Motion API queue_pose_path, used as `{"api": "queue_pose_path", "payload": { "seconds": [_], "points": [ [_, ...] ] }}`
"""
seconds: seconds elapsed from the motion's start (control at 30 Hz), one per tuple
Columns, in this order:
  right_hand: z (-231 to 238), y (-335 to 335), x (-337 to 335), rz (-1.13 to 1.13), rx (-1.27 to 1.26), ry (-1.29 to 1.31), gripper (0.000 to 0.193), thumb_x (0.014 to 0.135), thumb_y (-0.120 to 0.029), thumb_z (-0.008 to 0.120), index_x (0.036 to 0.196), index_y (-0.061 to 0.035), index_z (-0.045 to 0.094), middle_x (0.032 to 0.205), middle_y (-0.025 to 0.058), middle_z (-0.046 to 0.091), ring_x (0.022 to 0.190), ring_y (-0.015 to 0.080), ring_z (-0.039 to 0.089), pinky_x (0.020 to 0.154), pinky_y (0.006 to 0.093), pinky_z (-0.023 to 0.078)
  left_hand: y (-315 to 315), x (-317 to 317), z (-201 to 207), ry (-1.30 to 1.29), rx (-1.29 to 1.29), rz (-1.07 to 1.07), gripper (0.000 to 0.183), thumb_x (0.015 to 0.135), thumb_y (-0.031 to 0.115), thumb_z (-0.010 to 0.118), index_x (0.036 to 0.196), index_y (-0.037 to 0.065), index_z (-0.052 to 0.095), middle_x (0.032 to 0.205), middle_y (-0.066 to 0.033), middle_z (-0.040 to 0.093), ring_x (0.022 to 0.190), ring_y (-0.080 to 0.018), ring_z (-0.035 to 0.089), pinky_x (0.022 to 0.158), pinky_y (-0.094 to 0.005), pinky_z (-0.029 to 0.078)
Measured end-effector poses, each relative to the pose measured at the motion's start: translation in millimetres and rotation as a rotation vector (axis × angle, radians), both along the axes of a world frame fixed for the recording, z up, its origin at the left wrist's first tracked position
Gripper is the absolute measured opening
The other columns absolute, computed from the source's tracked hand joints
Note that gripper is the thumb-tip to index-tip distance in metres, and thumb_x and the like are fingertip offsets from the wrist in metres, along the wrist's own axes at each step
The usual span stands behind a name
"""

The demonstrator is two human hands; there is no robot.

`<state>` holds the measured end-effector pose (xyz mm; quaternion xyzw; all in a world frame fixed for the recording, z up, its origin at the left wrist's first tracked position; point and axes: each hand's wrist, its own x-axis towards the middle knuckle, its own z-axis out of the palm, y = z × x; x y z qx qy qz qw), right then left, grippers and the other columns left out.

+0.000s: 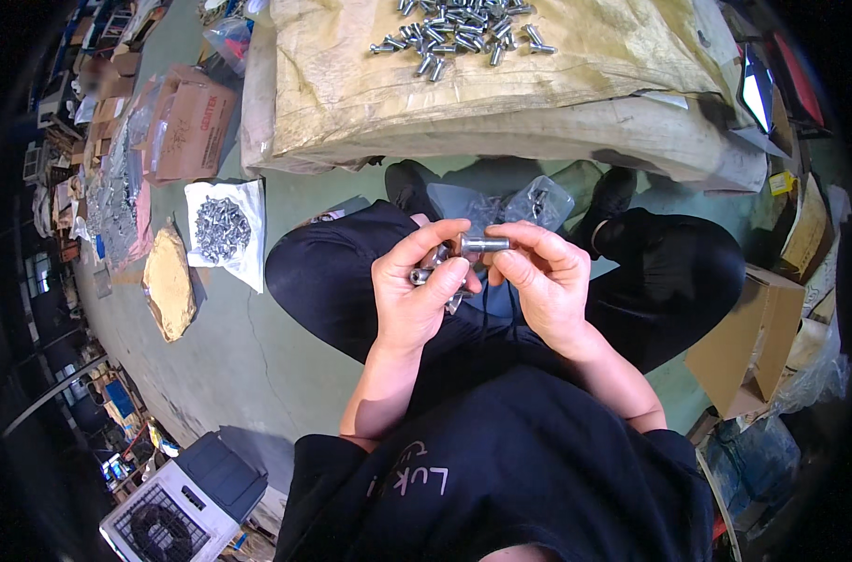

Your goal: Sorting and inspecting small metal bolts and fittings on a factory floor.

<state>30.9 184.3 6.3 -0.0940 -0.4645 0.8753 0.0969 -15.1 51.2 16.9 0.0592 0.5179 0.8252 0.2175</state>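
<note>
Above my lap, a shiny flanged metal pin [485, 244] lies level between my two hands. My right hand [550, 286] pinches its plain end between thumb and fingers. Around its flanged end are the thumb and forefinger of my left hand [409, 286]. More metal pins of the same sort [420, 275] are cupped in the left palm, partly covered by the fingers, so I cannot tell how many. A loose pile of similar pins [468, 33] lies on the covered table ahead.
Brown sheeting [351, 103] covers the table. On the floor at left are a white bag of metal parts [222, 229], a tan slab [168, 281] and a cardboard box [190, 126]. A clear plastic bag [538, 201] lies between my feet. An open carton [749, 337] stands right; a fan unit [168, 515] lower left.
</note>
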Motion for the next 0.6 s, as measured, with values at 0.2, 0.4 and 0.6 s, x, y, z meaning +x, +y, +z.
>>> {"api": "queue_pose_path", "payload": {
  "seconds": [0.2,0.4,0.6],
  "points": [
    [-1,3,2,0.036,0.041,0.012,0.021,0.078,0.0,0.059,0.098,0.0058,0.057,0.081,0.0066,0.055,0.068,0.0094,0.053,0.059,0.0205,0.043,2,2,2,0.005,-0.03,0.02,0.031,0.076,-0.002,0.059,0.107,-0.005,0.053,0.081,-0.0089,0.06,0.063,-0.0132,0.058,0.058,-0.0229,0.048],
    [4,-4,-3,0.017,0.312,0.108,0.022,0.074,0.002,0.061,0.096,0.0059,0.058,0.08,0.0071,0.055,0.071,0.0108,0.052,0.06,0.0214,0.041,-8,0,-2,-0.083,0.006,0.05,0.029,0.078,0.003,0.058,0.105,-0.006,0.053,0.078,-0.009,0.059,0.061,-0.0134,0.057,0.056,-0.0229,0.048],
    [9,-24,-4,0.112,0.219,-0.013,0.031,0.074,0.006,0.057,0.105,0.0051,0.052,0.084,0.0077,0.056,0.074,0.0115,0.053,0.068,0.0225,0.044,-80,-6,0,-0.172,0.295,0.075,0.035,0.079,0.017,0.059,0.107,-0.001,0.049,0.09,-0.0104,0.057,0.058,-0.0133,0.051,0.044,-0.0205,0.042]
  ]
}}
